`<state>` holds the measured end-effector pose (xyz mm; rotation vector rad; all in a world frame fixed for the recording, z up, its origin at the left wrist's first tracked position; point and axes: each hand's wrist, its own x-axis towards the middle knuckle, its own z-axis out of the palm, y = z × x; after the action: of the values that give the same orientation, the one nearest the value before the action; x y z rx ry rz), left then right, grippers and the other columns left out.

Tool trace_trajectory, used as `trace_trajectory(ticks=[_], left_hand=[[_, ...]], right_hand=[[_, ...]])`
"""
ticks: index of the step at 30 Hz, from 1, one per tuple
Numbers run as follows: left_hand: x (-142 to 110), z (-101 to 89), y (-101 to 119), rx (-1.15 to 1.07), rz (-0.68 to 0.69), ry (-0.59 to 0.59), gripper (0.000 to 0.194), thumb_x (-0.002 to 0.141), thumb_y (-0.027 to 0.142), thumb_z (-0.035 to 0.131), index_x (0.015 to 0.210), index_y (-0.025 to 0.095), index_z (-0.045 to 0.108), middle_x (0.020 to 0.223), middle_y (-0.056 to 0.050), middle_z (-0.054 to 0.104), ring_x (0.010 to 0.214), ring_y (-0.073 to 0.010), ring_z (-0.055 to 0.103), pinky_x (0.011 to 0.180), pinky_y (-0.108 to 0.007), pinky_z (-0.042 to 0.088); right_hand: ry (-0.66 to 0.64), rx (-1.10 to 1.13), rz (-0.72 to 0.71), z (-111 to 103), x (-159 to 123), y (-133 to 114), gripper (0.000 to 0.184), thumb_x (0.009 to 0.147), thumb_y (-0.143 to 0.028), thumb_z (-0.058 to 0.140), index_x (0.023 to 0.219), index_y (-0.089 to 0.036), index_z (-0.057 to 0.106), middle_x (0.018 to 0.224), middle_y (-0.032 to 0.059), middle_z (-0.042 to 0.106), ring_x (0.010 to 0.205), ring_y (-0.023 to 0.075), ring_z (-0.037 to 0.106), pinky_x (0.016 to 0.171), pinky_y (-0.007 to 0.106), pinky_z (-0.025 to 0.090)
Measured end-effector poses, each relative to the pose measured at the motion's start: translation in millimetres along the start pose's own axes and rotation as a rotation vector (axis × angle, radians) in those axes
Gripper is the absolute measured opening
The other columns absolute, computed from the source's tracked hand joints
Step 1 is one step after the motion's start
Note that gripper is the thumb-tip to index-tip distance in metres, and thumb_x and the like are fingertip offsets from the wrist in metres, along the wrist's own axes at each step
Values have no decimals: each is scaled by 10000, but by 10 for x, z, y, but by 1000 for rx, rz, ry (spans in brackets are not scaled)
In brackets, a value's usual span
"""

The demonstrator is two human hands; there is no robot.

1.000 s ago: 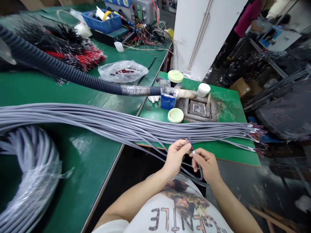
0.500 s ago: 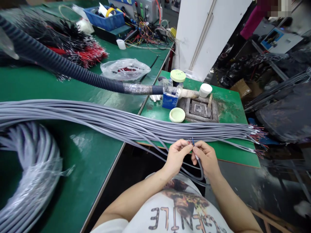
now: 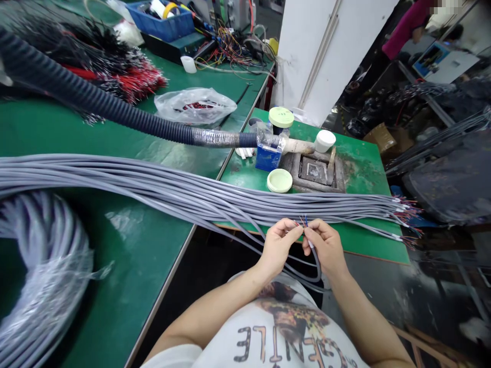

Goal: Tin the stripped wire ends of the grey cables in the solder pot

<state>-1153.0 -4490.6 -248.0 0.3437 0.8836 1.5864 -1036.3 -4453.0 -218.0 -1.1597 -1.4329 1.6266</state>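
My right hand (image 3: 325, 243) grips the end of a grey cable (image 3: 316, 261), close to where its thin coloured wires (image 3: 303, 221) fan out. Finger and thumb of my left hand (image 3: 279, 242) pinch some of those wires, red ones among them. The two hands almost touch, in front of the green board's near edge. From my right hand the cable bends down and back to the left. Just beyond my hands lies a long bundle of grey cables (image 3: 215, 193), its stripped ends (image 3: 406, 210) spreading out at the right.
A solder pot (image 3: 316, 170) sits on the green board (image 3: 364, 163), under the nozzle of a black corrugated hose (image 3: 126, 116). Around it are a pale lid (image 3: 280, 181), a white jar (image 3: 325, 141) and a blue box (image 3: 267, 156). A wrapped cable coil (image 3: 49, 271) lies left.
The view has shifted slightly. Both hands stay in nearly the same place, and the wires between my fingertips are spread a little differently.
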Motion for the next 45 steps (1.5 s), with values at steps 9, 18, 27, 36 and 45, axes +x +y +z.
trace_trajectory(ticks=[9, 18, 27, 36, 45], left_hand=[[4, -13, -13, -28, -17, 8, 189, 715, 289, 748, 724, 154, 615, 655, 30, 580, 598, -75, 510, 627, -210, 415], [3, -26, -31, -26, 18, -23, 164, 758, 291, 713, 750, 153, 625, 701, 22, 611, 641, -76, 521, 667, -204, 424], [-2, 42, 17, 99, 113, -61, 200, 754, 335, 711, 740, 152, 631, 669, 16, 616, 629, -95, 538, 661, -228, 435], [158, 130, -11, 141, 56, -119, 246, 740, 347, 718, 865, 147, 650, 739, -1, 606, 666, -94, 512, 667, -223, 416], [367, 291, 41, -35, -25, -170, 242, 719, 344, 735, 804, 144, 628, 813, -18, 637, 725, -110, 573, 669, -224, 441]], right_hand=[[18, -44, -17, 17, 15, -8, 162, 841, -314, 608, 757, -191, 547, 528, -57, 575, 412, 71, 500, 443, 190, 391], [43, -76, 1, -5, 30, -4, 177, 787, -319, 667, 745, -191, 552, 484, -72, 519, 385, 67, 437, 410, 193, 338], [77, -154, -49, -61, 101, -118, 146, 785, -288, 637, 711, -192, 555, 542, -59, 532, 471, 77, 482, 487, 204, 394], [84, -227, -83, -376, 381, -343, 187, 756, -289, 654, 667, -188, 525, 440, -77, 457, 378, 63, 373, 402, 202, 280], [26, -331, -98, -336, 395, -467, 196, 753, -303, 661, 656, -179, 542, 460, -66, 482, 396, 63, 400, 413, 198, 314]])
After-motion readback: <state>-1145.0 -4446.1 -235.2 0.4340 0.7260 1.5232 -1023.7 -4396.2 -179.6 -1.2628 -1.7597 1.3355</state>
